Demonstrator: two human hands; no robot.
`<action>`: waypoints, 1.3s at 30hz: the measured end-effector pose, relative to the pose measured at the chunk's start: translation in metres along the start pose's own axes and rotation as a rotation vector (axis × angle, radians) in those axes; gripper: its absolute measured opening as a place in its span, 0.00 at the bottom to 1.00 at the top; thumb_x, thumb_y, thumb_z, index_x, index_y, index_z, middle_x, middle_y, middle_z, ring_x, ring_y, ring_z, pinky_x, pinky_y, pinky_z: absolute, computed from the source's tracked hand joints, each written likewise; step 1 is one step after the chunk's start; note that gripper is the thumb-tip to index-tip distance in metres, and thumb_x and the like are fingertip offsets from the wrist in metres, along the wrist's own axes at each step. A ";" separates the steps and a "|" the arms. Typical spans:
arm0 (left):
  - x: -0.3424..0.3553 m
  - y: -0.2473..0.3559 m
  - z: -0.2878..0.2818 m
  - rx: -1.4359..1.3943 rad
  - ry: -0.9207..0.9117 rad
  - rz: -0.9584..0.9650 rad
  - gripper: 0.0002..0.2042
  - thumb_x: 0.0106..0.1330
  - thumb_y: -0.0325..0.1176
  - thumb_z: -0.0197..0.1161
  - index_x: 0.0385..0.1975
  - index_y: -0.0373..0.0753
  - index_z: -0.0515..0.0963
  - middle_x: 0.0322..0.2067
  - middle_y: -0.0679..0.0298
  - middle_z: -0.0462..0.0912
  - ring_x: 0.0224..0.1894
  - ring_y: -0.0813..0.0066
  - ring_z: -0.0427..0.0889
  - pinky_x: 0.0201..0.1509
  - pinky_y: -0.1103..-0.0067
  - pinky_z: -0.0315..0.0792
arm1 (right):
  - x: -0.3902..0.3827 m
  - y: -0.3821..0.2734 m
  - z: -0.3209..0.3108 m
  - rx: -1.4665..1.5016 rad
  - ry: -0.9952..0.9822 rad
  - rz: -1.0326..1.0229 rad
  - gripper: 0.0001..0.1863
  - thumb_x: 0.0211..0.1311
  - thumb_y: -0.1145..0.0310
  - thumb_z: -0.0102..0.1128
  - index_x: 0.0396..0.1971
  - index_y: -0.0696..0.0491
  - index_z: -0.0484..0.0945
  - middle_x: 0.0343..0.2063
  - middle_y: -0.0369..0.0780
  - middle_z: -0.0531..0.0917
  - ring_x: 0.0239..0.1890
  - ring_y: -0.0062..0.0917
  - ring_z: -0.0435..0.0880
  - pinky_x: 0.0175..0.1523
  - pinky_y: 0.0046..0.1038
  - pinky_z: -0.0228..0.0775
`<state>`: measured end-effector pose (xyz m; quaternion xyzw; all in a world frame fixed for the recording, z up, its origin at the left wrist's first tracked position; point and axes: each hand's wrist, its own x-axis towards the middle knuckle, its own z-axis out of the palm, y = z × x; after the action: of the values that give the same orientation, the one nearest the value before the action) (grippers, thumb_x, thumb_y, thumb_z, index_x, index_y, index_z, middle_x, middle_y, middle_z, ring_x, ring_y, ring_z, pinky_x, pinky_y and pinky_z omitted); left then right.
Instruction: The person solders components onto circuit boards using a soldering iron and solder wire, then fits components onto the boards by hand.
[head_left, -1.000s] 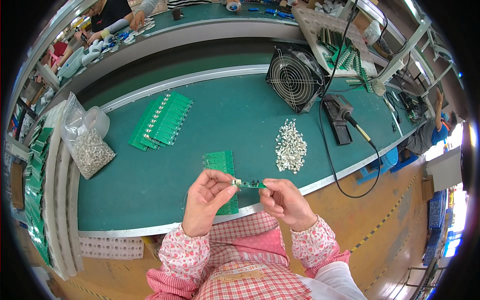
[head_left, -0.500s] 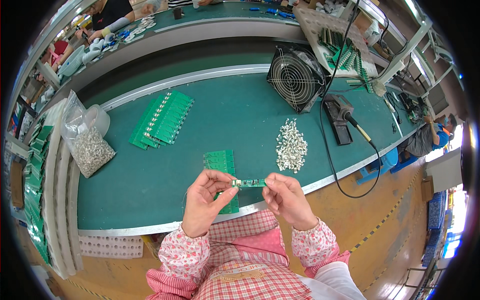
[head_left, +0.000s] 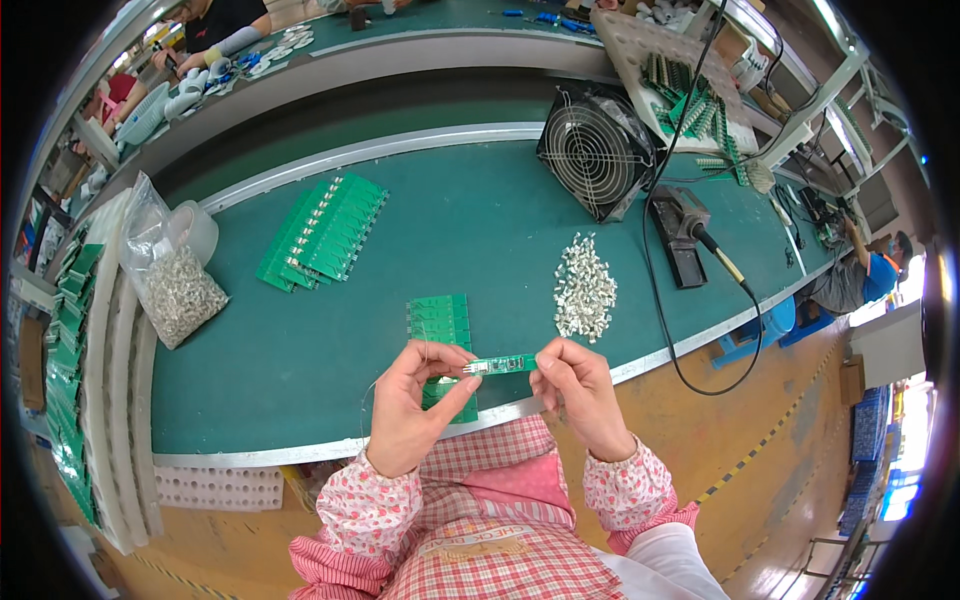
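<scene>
A narrow green circuit board strip (head_left: pixel 508 365) with small white and dark parts is stretched between my two hands, above the front edge of the green bench. My left hand (head_left: pixel 412 400) pinches its left end, where a white connector sits. The right end is gripped between thumb and fingers of my right hand (head_left: pixel 580 392). Beneath, partly hidden by my left hand, lies a green circuit board panel (head_left: pixel 438 318) on the bench top. To the right of it is a loose pile of small white connectors (head_left: pixel 584 288).
Stacked green board panels (head_left: pixel 325 230) lie back left, near a plastic bag of small parts (head_left: pixel 180 298) and a white cup (head_left: pixel 196 232). A black fan (head_left: pixel 598 150) and a soldering iron (head_left: pixel 722 258) in its stand are back right; its cable loops over the bench edge. Other people work farther off.
The board strip has tilted slightly, its right end a little higher, and turned a bit in my fingers. Both hands keep their hold. The view has shifted slightly.
</scene>
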<state>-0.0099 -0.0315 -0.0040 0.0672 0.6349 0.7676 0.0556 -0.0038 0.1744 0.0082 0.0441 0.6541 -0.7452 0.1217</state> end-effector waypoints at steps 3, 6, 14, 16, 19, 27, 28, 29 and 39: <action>0.000 -0.001 0.003 0.073 0.027 0.044 0.12 0.59 0.18 0.66 0.40 0.33 0.73 0.42 0.59 0.81 0.44 0.76 0.80 0.52 0.79 0.73 | 0.000 0.002 -0.001 -0.049 0.007 -0.042 0.11 0.72 0.66 0.52 0.30 0.56 0.75 0.25 0.33 0.79 0.22 0.09 0.71 0.26 0.14 0.62; 0.000 0.000 0.005 0.154 0.051 0.082 0.11 0.58 0.18 0.67 0.38 0.33 0.74 0.41 0.60 0.82 0.42 0.77 0.81 0.51 0.79 0.74 | 0.001 0.002 0.000 -0.052 0.037 -0.050 0.11 0.72 0.67 0.52 0.30 0.56 0.75 0.25 0.32 0.79 0.22 0.09 0.71 0.26 0.14 0.62; -0.002 0.004 0.009 0.309 0.094 0.142 0.10 0.57 0.20 0.68 0.36 0.34 0.76 0.37 0.61 0.84 0.40 0.77 0.83 0.47 0.80 0.75 | 0.003 0.007 -0.002 -0.122 0.067 -0.076 0.11 0.72 0.66 0.53 0.30 0.56 0.76 0.25 0.32 0.80 0.23 0.09 0.71 0.27 0.14 0.62; -0.002 0.006 0.009 0.368 0.075 0.131 0.10 0.58 0.19 0.68 0.37 0.33 0.75 0.38 0.60 0.83 0.41 0.76 0.81 0.49 0.78 0.75 | 0.004 0.006 -0.001 -0.135 0.083 -0.069 0.11 0.72 0.66 0.53 0.30 0.56 0.76 0.25 0.33 0.80 0.23 0.09 0.71 0.27 0.14 0.62; -0.001 0.003 0.009 0.470 0.085 0.198 0.11 0.56 0.21 0.69 0.36 0.34 0.76 0.38 0.59 0.83 0.40 0.74 0.82 0.48 0.77 0.75 | 0.007 0.007 -0.002 -0.159 0.097 -0.043 0.12 0.72 0.65 0.54 0.31 0.56 0.76 0.24 0.32 0.80 0.23 0.08 0.71 0.26 0.14 0.62; 0.000 0.003 0.014 0.753 0.164 0.561 0.12 0.51 0.21 0.72 0.34 0.36 0.77 0.34 0.61 0.85 0.37 0.67 0.82 0.43 0.73 0.74 | 0.009 0.008 -0.002 -0.189 0.094 -0.020 0.13 0.72 0.64 0.54 0.31 0.57 0.77 0.21 0.31 0.78 0.21 0.08 0.69 0.24 0.14 0.59; 0.000 0.004 0.014 0.781 0.165 0.601 0.13 0.50 0.21 0.72 0.33 0.37 0.78 0.34 0.61 0.85 0.37 0.67 0.82 0.43 0.72 0.73 | 0.010 0.009 -0.002 -0.189 0.094 -0.019 0.13 0.72 0.64 0.54 0.31 0.57 0.78 0.21 0.31 0.78 0.20 0.08 0.69 0.24 0.14 0.59; 0.001 0.003 0.014 0.780 0.165 0.602 0.13 0.50 0.21 0.72 0.33 0.37 0.78 0.34 0.61 0.85 0.37 0.67 0.82 0.43 0.72 0.73 | 0.010 0.010 -0.003 -0.189 0.095 -0.018 0.13 0.72 0.63 0.55 0.31 0.57 0.78 0.20 0.31 0.78 0.20 0.08 0.68 0.23 0.14 0.59; 0.002 -0.001 0.014 0.830 0.176 0.700 0.13 0.50 0.22 0.73 0.34 0.38 0.77 0.32 0.64 0.85 0.33 0.67 0.84 0.44 0.71 0.72 | 0.013 0.011 0.000 -0.195 0.113 -0.038 0.13 0.72 0.64 0.55 0.31 0.57 0.78 0.20 0.30 0.77 0.19 0.08 0.68 0.23 0.14 0.58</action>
<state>-0.0090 -0.0177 -0.0022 0.2265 0.8263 0.4281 -0.2876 -0.0136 0.1720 -0.0055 0.0615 0.7301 -0.6765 0.0739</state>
